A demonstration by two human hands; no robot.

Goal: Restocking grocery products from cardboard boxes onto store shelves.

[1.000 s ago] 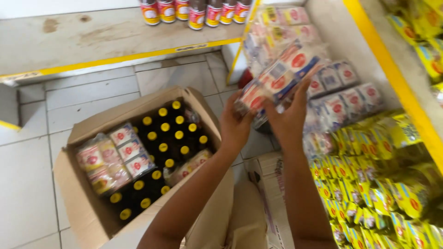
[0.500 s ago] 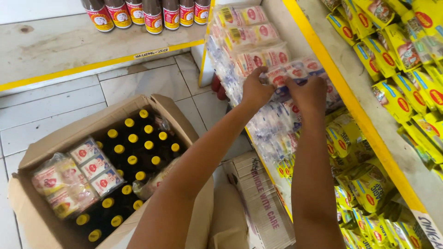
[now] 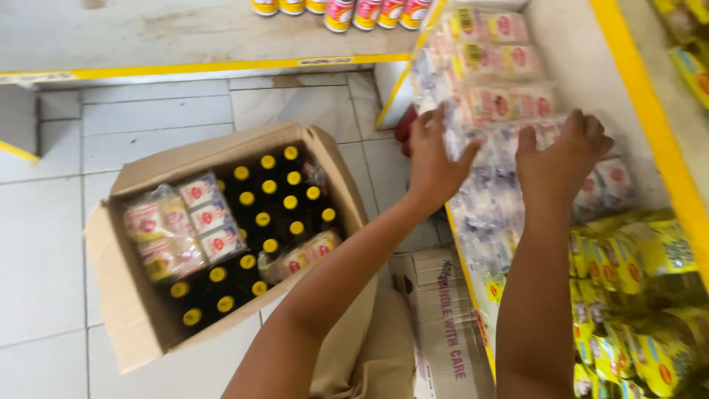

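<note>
Here we have both hands up at the shelf, pressing a clear-wrapped pack of small sachets [image 3: 491, 144] into the stack already lying there. Our left hand [image 3: 432, 159] is spread against the pack's near end, fingers curled over its edge; our right hand [image 3: 561, 151] lies flat and open on top of it, palm down, more a push than a grip. The pack sits between the two hands on the white shelf with the yellow edge [image 3: 650, 133], level with similar packs above it, so we judge the flat palms are there to square it up with its neighbours.

Below the right forearm, yellow packets [image 3: 628, 295] fill the lower part of the same shelf. On the tiled floor [image 3: 44, 244] to the left stands an open cardboard box [image 3: 125, 310], flaps out, packed with dark bottles with yellow caps [image 3: 269, 199] standing upright. On top of the bottles lie more sachet packs [image 3: 181, 225], kept within easy reach of the shelf. A second, flattened carton [image 3: 443, 318] lies just beside the shelf foot. At the top, a row of red and yellow jars [image 3: 354, 11] stands on another low shelf.
</note>
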